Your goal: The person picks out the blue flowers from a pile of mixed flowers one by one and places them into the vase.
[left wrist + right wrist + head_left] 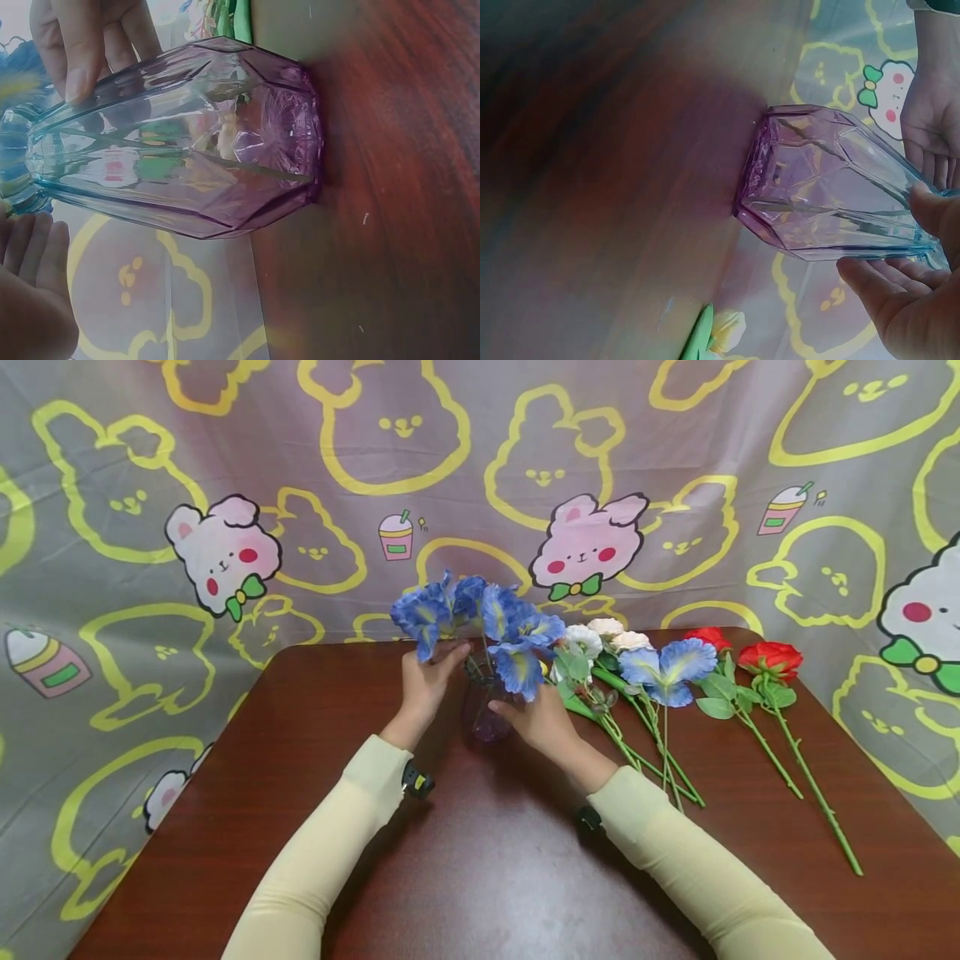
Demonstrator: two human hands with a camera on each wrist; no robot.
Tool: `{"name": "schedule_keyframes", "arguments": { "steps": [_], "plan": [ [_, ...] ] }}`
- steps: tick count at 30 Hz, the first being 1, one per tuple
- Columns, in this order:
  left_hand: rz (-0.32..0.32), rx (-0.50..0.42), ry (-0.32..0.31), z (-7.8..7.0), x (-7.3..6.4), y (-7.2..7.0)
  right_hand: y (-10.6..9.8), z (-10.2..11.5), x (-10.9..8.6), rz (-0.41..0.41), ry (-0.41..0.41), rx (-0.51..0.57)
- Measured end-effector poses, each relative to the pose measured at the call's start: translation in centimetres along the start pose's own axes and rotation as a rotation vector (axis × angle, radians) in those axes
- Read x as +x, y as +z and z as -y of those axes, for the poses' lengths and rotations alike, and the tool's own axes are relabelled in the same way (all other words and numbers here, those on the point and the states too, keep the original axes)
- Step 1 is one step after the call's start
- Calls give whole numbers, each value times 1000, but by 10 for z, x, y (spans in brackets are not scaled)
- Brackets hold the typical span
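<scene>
A faceted glass vase (202,150), purple at the base and blue toward the neck, stands upright on the table. Several blue irises (517,627) spread out above its mouth, and their thin stems (832,210) show through the glass. My right hand (540,718) holds the vase near its neck, thumb on one side and fingers on the other, as the right wrist view shows. At the mouth's left side, under the blooms, is my left hand (431,681). Its fingers (34,244) reach up to the rim, fairly straight; the blooms partly cover the fingertips in the head view.
Right of the vase lie white and pale pink flowers (626,639) with green stems, and a loose blue iris (667,668). Two red roses (771,660) lie farther right on the brown table (480,860). A cartoon-printed curtain (465,518) hangs behind the table.
</scene>
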State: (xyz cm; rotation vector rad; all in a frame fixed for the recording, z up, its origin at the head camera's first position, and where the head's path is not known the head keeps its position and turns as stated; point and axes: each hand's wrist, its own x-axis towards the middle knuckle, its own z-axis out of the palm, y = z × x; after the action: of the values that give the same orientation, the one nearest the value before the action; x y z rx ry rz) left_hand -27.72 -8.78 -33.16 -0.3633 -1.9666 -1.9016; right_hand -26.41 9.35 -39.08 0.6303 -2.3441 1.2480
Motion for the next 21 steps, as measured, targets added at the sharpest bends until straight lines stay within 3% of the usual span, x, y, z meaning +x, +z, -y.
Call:
{"name": "schedule_keyframes", "arguments": {
  "steps": [4, 12, 21],
  "plan": [
    [11, -34, -26, 2, 0, -1, 0, 1, 0, -4, -1, -6],
    [0, -128, -79, 31, 7, -4, 0, 3, 1, -8, 17, 4],
    [-5, -146, -50, 36, 3, -6, 0, 4, 1, 0, 23, 28]
  ]
}}
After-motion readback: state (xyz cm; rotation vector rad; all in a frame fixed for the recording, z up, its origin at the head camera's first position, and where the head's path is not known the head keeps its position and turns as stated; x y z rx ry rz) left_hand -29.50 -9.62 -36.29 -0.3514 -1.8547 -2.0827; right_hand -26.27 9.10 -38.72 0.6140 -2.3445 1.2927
